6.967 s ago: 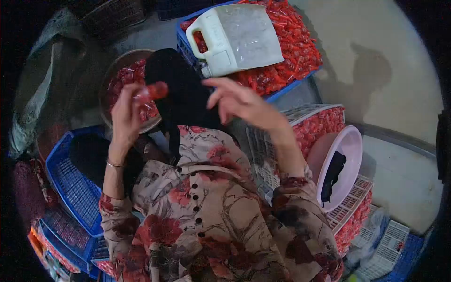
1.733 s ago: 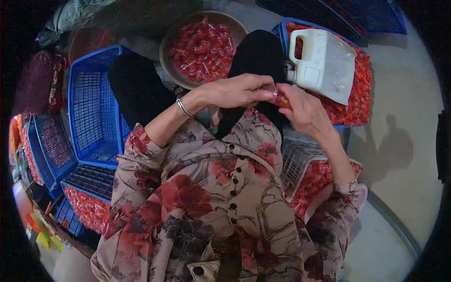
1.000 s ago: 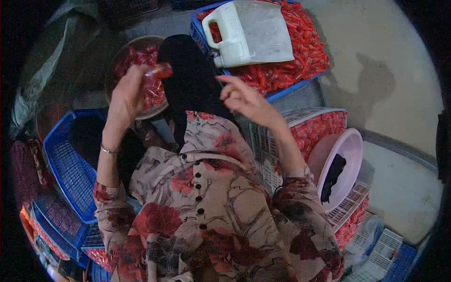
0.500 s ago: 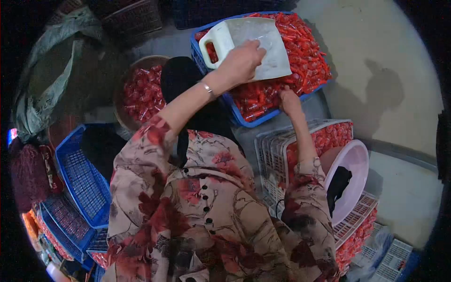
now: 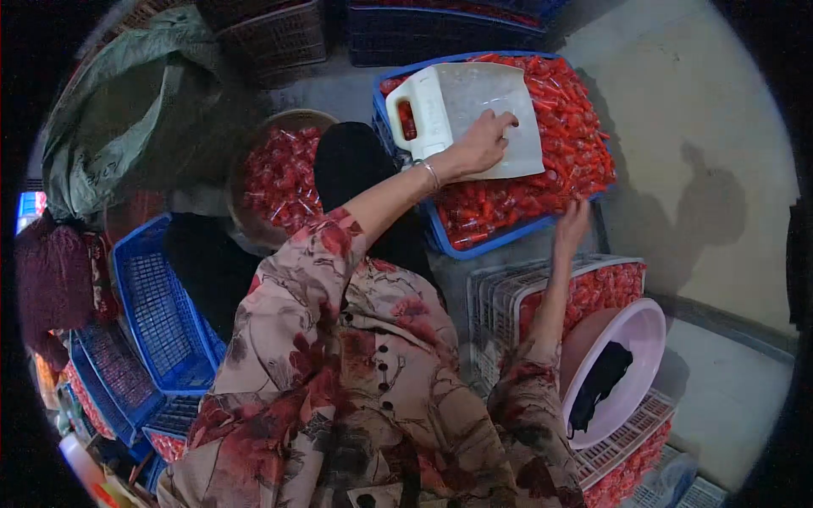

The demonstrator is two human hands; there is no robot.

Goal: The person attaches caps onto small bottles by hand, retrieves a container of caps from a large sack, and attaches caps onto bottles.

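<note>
A white scoop cut from a plastic jug (image 5: 434, 110), with a handle on its left, lies on a heap of small red wrapped pieces (image 5: 555, 110) in a blue crate (image 5: 464, 252). My left hand (image 5: 481, 146) is over the scoop's flat part, its fingers bent but apart. I make out nothing between them. By the crate's right front rim, my right hand (image 5: 572, 222) points upward beside the red pieces. Its fingers look slightly spread, with nothing visible in them.
A round basket (image 5: 240, 199) of red pieces stands left of my knee. To the right, a pink basin (image 5: 656, 339) with a black cloth (image 5: 603, 381) rests by white crates (image 5: 495, 309) of red pieces. Blue crates (image 5: 161, 305) and a green sack (image 5: 102, 161) are on the left.
The view has shifted, so most things appear lower. My right hand has moved from the red pieces outward to the crate's rim. My left hand stays over the scoop, its fingers more spread.
</note>
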